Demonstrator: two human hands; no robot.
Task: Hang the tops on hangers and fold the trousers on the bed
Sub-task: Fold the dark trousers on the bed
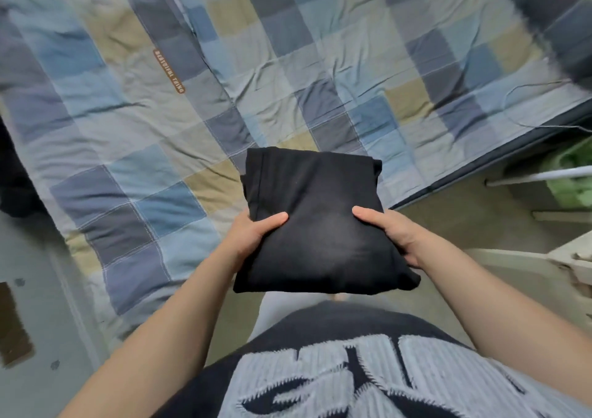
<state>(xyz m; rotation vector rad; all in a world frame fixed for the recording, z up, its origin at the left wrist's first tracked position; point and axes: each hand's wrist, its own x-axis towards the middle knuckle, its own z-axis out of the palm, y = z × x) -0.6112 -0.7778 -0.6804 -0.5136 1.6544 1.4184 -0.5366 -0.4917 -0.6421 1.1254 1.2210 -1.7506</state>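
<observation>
A pair of black trousers, folded into a compact rectangle, is held in the air in front of my body, over the near edge of the bed. My left hand grips its left side with the thumb on top. On the right side my right hand does the same, fingers underneath. The bed is covered with a blue, grey and tan checked quilt. No tops or hangers are in view.
A dark garment lies at the bed's left edge. Another dark blurred shape sits at the top right. A white rail and something green stand on the floor to the right, with a pale piece of furniture beside them.
</observation>
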